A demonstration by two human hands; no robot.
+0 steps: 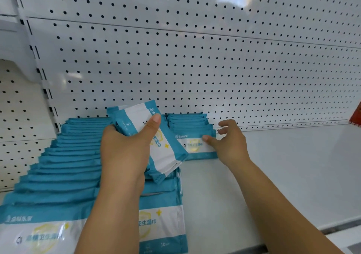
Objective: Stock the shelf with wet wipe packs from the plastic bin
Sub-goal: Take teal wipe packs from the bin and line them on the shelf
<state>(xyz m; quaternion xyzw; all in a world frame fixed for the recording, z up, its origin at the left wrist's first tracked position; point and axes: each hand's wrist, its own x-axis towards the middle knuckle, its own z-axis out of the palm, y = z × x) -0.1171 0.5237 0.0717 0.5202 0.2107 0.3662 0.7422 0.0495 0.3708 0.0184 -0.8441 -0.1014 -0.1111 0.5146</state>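
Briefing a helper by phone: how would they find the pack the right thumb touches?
Look along the pegboard wall behind the shelf. Right of the long row of packs, a short row runs out from it. Its front pack, touched by the thumb of the right hand, alone there shows its white label.

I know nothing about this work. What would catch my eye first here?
Mid-frame, the left hand grips a bundle of teal-and-white wipe packs. Left of it, a long row of packs runs from the front of the shelf back to the white pegboard. To the right, the right hand touches the front pack of a shorter row at the back.
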